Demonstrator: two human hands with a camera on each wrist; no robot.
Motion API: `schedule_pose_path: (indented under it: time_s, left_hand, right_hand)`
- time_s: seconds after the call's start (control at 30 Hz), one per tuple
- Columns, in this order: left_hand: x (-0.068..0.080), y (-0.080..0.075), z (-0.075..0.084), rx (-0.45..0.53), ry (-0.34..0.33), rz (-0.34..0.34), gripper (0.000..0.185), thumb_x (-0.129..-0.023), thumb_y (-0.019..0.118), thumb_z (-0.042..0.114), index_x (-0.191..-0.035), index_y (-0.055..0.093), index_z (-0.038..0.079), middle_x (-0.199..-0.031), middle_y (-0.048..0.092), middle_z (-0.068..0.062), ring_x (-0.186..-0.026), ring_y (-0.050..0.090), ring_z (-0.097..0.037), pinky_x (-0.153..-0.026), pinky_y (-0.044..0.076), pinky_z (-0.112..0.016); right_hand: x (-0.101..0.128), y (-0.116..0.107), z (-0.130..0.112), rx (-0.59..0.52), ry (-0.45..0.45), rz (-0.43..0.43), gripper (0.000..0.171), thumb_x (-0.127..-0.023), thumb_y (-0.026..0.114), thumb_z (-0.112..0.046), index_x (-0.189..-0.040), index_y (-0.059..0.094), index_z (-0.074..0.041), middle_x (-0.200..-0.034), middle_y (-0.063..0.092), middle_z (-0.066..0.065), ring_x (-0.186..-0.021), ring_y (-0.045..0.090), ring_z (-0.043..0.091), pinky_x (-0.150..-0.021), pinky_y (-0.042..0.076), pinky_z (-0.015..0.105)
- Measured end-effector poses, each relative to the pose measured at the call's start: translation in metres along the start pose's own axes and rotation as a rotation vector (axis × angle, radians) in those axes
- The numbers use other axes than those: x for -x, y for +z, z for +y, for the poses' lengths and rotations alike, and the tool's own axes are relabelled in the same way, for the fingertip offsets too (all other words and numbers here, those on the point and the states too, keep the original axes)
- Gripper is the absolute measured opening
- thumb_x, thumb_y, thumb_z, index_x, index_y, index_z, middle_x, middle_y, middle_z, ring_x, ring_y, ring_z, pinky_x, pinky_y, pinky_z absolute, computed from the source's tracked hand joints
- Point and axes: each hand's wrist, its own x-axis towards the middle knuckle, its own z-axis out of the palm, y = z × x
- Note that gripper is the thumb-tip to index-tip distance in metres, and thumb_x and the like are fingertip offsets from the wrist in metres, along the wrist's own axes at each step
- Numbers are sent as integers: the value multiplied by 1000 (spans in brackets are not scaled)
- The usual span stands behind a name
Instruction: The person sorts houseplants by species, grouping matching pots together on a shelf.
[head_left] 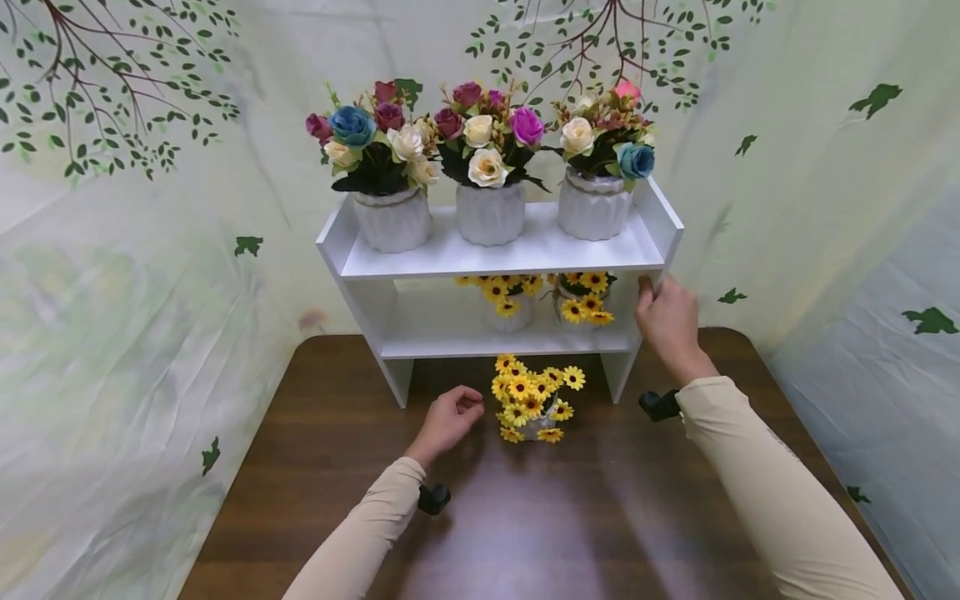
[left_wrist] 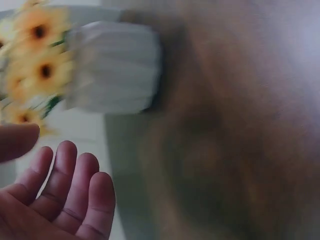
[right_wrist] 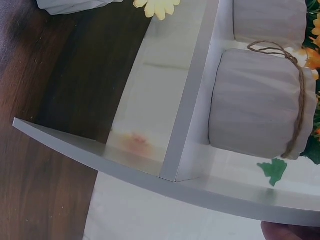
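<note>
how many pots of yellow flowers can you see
3: two pots on the lower shelf, one pot on the table in front of the rack. Others could be hidden behind.

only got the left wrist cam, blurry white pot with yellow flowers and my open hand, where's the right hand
Observer: The right hand grips the right front edge of the white shelf.
Operator: anything on that shelf
Observer: Three pots of roses stand on top; two pots of yellow flowers stand on the lower board.
Operator: and the pot by my hand
Observer: The sunflower pot stands on the table before the shelf, just right of the left hand.
</note>
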Motion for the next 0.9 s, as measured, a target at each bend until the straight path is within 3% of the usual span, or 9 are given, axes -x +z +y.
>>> schedule_pose_path:
  time_s: [0.1, 0.23, 0.37, 0.5, 0.63, 0.77, 0.9]
  left_hand:
    - [0, 16, -7, -39, 7, -58, 28, -89, 68, 13, -113, 63, 0, -107, 71, -17, -84, 66, -17, -70, 56, -29]
    - [-2, 36, -10, -62, -19, -99, 48, -85, 72, 14, -127, 56, -1, -122, 64, -20, -102, 67, -30, -83, 58, -41]
    - [-7, 56, -14, -85, 44, -48, 69, -78, 81, 19, -135, 49, -2, -131, 59, -21, -120, 59, -36, -102, 49, -49]
    - [-12, 75, -21, -91, 134, 17, 89, -70, 87, 31, -142, 43, 2, -135, 56, -19, -127, 53, -34, -110, 41, -52]
    - [-12, 83, -26, -106, 164, 41, 108, -68, 86, 35, -152, 27, 1, -151, 38, -25, -141, 36, -42, -116, 29, -59]
    - [-13, 84, -27, -55, 144, 44, 111, -69, 84, 32, -154, 21, 0, -156, 29, -28, -145, 29, -45, -117, 26, -61]
    - [-20, 92, -24, 32, 150, 49, 93, -74, 81, 24, -148, 32, -4, -145, 44, -27, -135, 44, -41, -112, 37, -55]
  right_hand:
    - [-1, -1, 0, -2, 5, -7, 35, -102, 48, -16, -79, 59, 8, -67, 61, 28, -57, 54, 38, -50, 35, 36]
    - [-3, -2, 0, -7, -4, -4, 35, -101, 48, -15, -77, 58, 8, -66, 61, 28, -56, 53, 37, -49, 33, 34]
    - [-4, -2, 1, -10, -8, 4, 35, -101, 48, -14, -74, 57, 6, -64, 60, 27, -55, 51, 36, -48, 32, 33]
    - [-4, -2, 2, -10, -2, 6, 35, -101, 48, -14, -74, 56, 6, -62, 58, 25, -54, 49, 33, -47, 30, 32]
    - [-2, 0, 1, -13, 2, -5, 35, -101, 49, -14, -71, 55, 4, -59, 56, 22, -52, 47, 31, -46, 30, 32]
    - [-1, 2, 0, -10, 0, -3, 36, -101, 48, -15, -70, 53, 3, -62, 58, 25, -54, 50, 35, -47, 33, 36]
    - [-2, 1, 1, 1, 6, 5, 37, -101, 48, -16, -71, 54, 4, -64, 59, 27, -56, 51, 36, -48, 33, 37]
